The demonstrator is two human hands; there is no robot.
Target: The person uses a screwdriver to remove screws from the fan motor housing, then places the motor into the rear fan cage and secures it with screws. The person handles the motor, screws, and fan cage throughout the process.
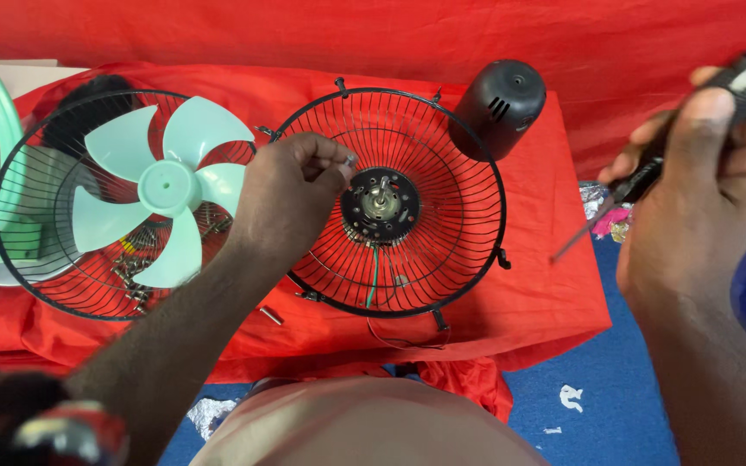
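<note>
Taking the rear fan guard (442, 216) with its motor hub (381, 205) as my landmark, I start far to its left, where a second black wire guard (32, 250) lies on the red-covered desk (546, 293) with a mint-green fan blade (161, 185) resting in it and a scatter of small screws (131, 276) showing through the wires. Just left of the hub, my left hand (291, 194) is pinched shut on a small silvery screw (350, 160), held at its fingertips just above the hub's upper left edge, over the guard wires. The screw is tiny, bright and half hidden by my fingers, so I cannot make out its head. I judge the main risk is a slip: a piece that small could fall through the wires and vanish into the folds of cloth. The hub itself is a dark disc with a short metal shaft at its centre; a green wire trails down from it. Behind the guard to the upper right stands a dark motor cover (498, 108). Well right of the guard, off the desk, my right hand (701, 190) is closed around a screwdriver (649, 177), tip pointing down and left; a careless swing could catch the guard.
</note>
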